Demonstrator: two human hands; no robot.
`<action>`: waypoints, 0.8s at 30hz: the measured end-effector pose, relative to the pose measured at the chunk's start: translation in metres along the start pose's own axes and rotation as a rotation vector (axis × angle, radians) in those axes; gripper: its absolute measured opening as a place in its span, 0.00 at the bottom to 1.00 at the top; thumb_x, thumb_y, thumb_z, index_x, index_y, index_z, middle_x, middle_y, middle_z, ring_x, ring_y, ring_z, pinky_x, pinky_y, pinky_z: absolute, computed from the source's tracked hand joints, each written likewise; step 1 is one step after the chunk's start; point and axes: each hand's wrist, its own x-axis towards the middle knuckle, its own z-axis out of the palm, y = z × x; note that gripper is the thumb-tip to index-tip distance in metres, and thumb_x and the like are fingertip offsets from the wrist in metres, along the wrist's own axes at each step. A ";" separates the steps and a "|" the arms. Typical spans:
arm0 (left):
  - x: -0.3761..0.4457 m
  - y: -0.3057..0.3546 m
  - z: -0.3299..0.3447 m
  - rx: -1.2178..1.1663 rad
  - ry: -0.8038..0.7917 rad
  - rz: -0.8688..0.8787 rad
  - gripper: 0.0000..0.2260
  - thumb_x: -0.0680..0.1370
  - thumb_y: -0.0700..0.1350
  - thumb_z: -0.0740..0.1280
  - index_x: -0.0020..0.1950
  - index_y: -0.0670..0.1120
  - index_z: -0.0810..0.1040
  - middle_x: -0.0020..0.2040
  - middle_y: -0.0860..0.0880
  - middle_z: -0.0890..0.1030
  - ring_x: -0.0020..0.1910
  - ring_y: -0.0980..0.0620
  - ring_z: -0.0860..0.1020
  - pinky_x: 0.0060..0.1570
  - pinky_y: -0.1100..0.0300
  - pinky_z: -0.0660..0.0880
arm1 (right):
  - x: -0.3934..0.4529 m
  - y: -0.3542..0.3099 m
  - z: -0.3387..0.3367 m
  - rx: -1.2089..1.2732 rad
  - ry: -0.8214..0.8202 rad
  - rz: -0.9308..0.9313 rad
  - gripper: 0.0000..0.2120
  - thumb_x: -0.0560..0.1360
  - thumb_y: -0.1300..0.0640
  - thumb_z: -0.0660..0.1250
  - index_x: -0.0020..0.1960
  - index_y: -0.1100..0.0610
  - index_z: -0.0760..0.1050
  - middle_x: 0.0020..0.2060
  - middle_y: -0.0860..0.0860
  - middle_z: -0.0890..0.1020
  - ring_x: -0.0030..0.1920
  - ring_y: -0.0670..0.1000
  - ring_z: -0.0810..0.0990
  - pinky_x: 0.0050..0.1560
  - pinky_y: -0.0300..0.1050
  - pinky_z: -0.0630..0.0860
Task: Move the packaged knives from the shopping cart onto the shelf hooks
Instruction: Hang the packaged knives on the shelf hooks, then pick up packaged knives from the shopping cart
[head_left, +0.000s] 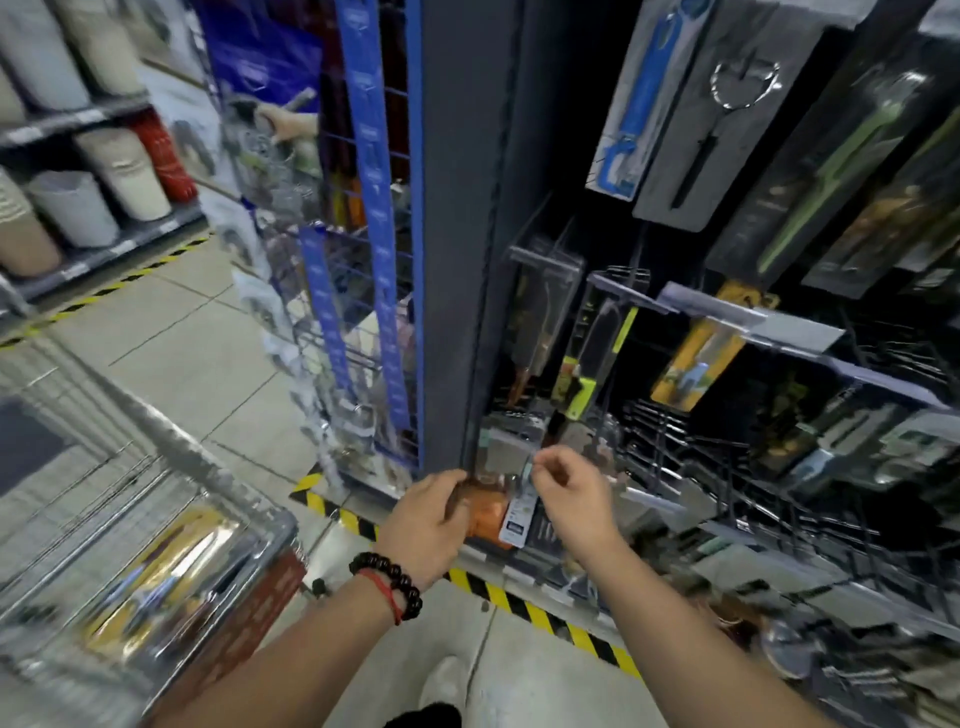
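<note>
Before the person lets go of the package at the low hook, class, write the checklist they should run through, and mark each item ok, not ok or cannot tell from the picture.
1. Left hand grips the orange knife package from the side: ok.
2. Right hand pinches the package's top edge near the hook: ok.
3. Hang hole threaded onto the hook: cannot tell, the fingers and blur hide it.
4. Package clear of the neighbouring packages on that row: cannot tell.
5. Shopping cart beside the left arm, with more packages inside: ok.
6. Feet behind the yellow-black floor tape: ok.
</note>
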 end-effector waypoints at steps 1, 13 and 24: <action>-0.018 -0.006 -0.003 -0.006 0.016 -0.015 0.17 0.80 0.51 0.59 0.70 0.52 0.70 0.66 0.51 0.74 0.63 0.52 0.72 0.63 0.56 0.70 | -0.012 -0.001 0.008 0.018 -0.015 -0.005 0.06 0.77 0.61 0.66 0.47 0.51 0.78 0.39 0.43 0.81 0.39 0.40 0.77 0.40 0.37 0.72; -0.224 -0.078 -0.082 0.075 0.244 -0.244 0.17 0.80 0.50 0.60 0.69 0.54 0.71 0.64 0.55 0.76 0.63 0.55 0.72 0.60 0.62 0.68 | -0.168 -0.055 0.136 0.114 -0.379 -0.190 0.14 0.74 0.64 0.69 0.39 0.45 0.76 0.31 0.44 0.77 0.32 0.38 0.73 0.37 0.33 0.69; -0.373 -0.212 -0.222 0.110 0.449 -0.451 0.17 0.79 0.48 0.61 0.68 0.53 0.72 0.67 0.54 0.74 0.67 0.54 0.68 0.64 0.63 0.63 | -0.286 -0.147 0.326 0.036 -0.642 -0.270 0.09 0.72 0.58 0.69 0.39 0.44 0.77 0.33 0.42 0.82 0.38 0.44 0.80 0.46 0.48 0.78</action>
